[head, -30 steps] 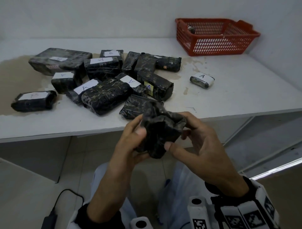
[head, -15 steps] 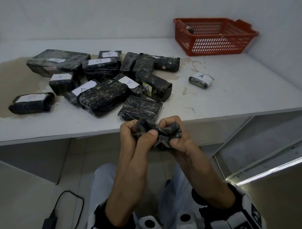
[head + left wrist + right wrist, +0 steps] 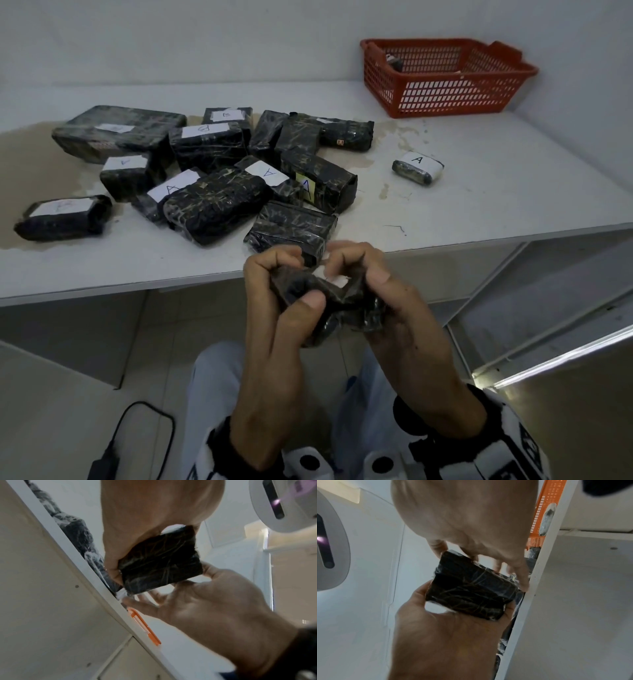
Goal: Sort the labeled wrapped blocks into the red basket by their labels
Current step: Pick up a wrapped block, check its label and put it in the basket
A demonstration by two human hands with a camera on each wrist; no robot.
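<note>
Both my hands hold one black wrapped block [image 3: 337, 310] in the air just in front of the table edge. My left hand [image 3: 294, 279] grips its left end, thumb on the near face. My right hand [image 3: 363, 270] grips the right end. A strip of white label [image 3: 329, 278] shows on the block's top between my fingers; its letter is hidden. In the wrist views the block [image 3: 161, 561] [image 3: 471, 591] sits between my two hands. The red basket [image 3: 445, 99] stands at the table's far right, with one small item in it.
Several black wrapped blocks marked A or B lie piled on the white table [image 3: 496, 205] at left and centre. A small block labelled A [image 3: 418, 168] lies alone toward the basket. An open shelf frame [image 3: 548, 291] stands below right. A cable lies on the floor.
My hands closed tighter round the block and tipped it over from standing on end, so the white label now peeks out on top. The hands rose slightly toward the table edge.
</note>
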